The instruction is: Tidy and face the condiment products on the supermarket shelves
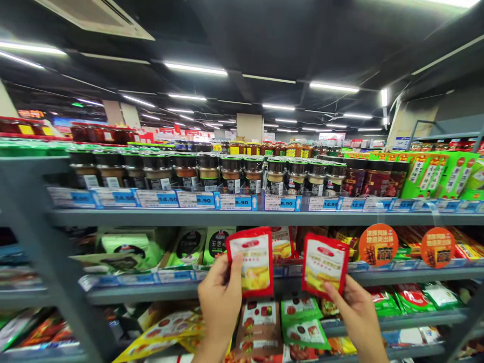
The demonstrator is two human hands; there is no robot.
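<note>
My left hand (219, 297) is closed on a red-bordered seasoning packet (257, 262), thumb across its front. In my right hand (353, 307) is a second, similar seasoning packet (323, 259), pinched at its lower right corner. Both packets are upright, facing me, with a white upper part and a yellow food picture below. They are held apart, in front of the middle shelf. Between them, a similar red and white packet (283, 242) stands on that shelf. Green pouches (189, 245) stand just left of my left hand.
Black-capped spice jars (230, 174) line the upper shelf above a price strip (238, 202). Round orange signs (378, 244) hang from its edge at the right. Lower down lie yellow bags (166, 330), brown pouches (259, 327) and green packets (306, 333). A grey upright (56, 252) stands at the left.
</note>
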